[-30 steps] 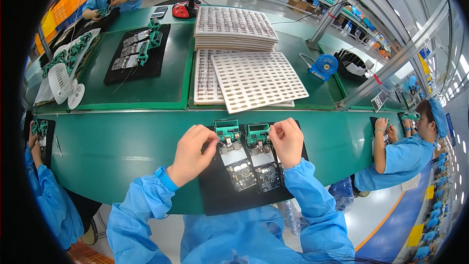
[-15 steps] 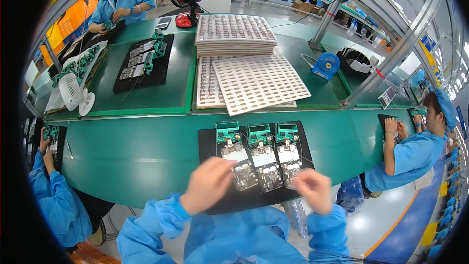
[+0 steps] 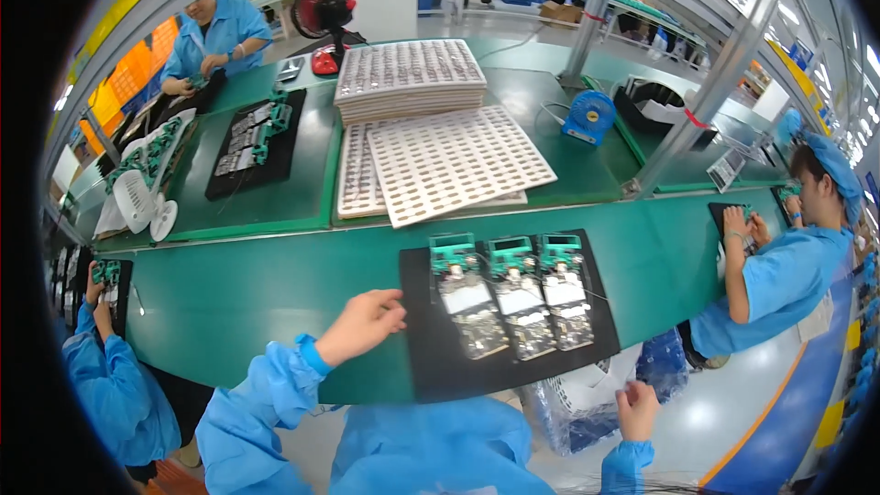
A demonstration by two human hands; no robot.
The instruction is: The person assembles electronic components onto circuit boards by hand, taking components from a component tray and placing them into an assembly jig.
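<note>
Three circuit board assemblies lie side by side on a black mat (image 3: 431, 371): a left one (image 3: 469, 298), a middle one (image 3: 524, 298) and a right one (image 3: 566, 295). Each has a green frame at its far end, a white block midway and a board at the near end. My left hand (image 3: 365, 323) hovers by the mat's left edge, its fingers loosely bent and apart, with nothing seen in it. Off the table's near edge, my right hand (image 3: 638, 411) is beside a clear plastic bag (image 3: 573, 417), fingers curled together. Whatever they may hold is too small to make out.
White trays (image 3: 458, 165) are stacked on the raised shelf beyond the mat. A blue fan (image 3: 588, 117) stands to their right, a black and red fan (image 3: 323, 23) behind. Co-workers sit at both sides, at the right (image 3: 775, 266) and left (image 3: 124, 385).
Both hands have drawn away from the boards: the left outward to the left, the right down and right past the table edge. The view has shifted, showing more of the plastic bag.
</note>
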